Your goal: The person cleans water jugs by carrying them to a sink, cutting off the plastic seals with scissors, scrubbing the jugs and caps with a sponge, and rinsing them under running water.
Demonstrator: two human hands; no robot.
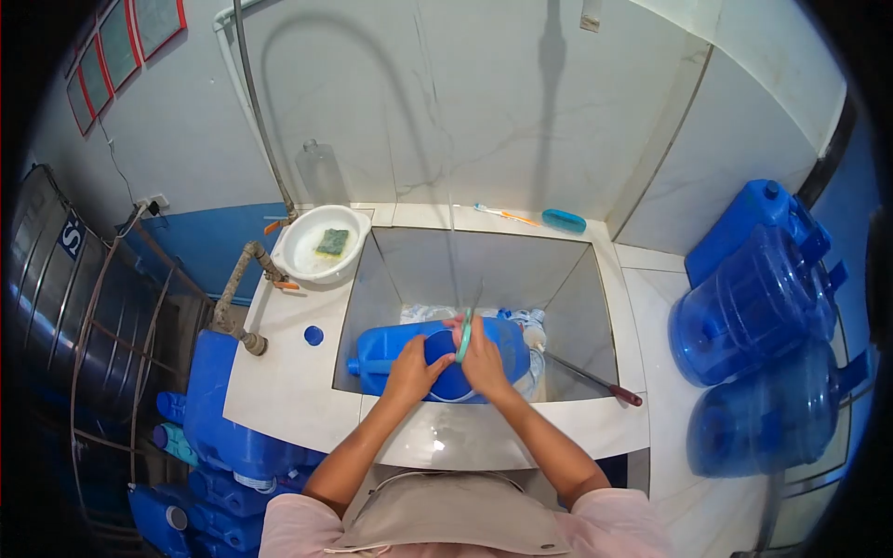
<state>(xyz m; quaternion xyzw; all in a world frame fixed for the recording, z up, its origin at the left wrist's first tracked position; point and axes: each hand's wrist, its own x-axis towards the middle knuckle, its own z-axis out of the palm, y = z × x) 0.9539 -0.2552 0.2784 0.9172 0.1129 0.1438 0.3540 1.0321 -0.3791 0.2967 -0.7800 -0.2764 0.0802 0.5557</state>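
A blue plastic jug (377,342) lies on its side in the tiled sink, its small cap towards the left. Over it, my left hand (412,374) is closed on the edge of a round blue lid (440,347). My right hand (484,360) is beside it, fingers curled around a slim pale-green item (466,337) whose kind I cannot make out. Both hands are close together, and the fingertips are partly hidden. Just right of the jug, a white brush-like head (535,335) rests near a long rod with a dark red handle (625,395).
On the left ledge stand a white basin (321,270) with a green-yellow sponge (332,244), and a loose blue cap (313,335). A toothbrush (505,215) and a teal brush (564,220) lie on the back ledge. Large blue bottles (730,321) stand right; several blue jugs (228,437) crowd lower left.
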